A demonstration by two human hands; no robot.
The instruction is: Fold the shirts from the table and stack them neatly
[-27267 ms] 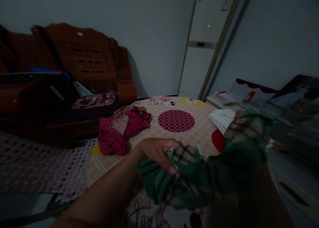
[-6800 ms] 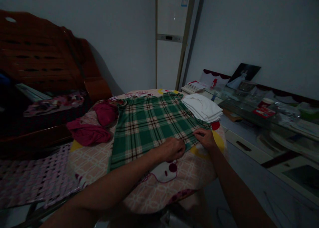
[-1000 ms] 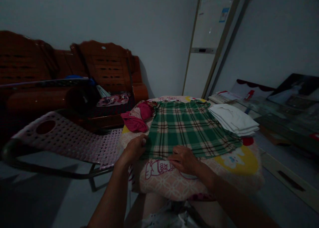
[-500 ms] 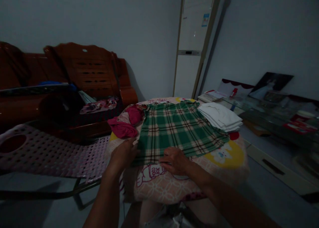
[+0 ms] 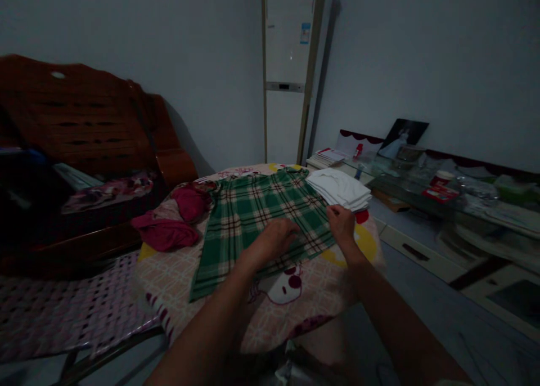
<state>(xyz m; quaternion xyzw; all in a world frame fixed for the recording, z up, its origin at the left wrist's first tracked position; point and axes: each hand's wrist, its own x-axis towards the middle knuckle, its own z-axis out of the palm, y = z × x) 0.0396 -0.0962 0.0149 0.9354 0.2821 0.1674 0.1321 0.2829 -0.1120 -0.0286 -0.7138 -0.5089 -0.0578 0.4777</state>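
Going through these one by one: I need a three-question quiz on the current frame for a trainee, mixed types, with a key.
1. True or false: the green plaid cloth is bunched up in a ball.
2. Multiple choice: what lies beside the green plaid cloth on the person's right?
A. A magenta bundle
B. A white folded stack
C. A pink woven chair
3. Fill in: the ____ hand is the one nearer the white folded stack.

Key:
1. False; it lies spread out over the patterned table cover.
2. B.
3. Right; the right hand is at the cloth's right edge, while the left hand is over its near part.
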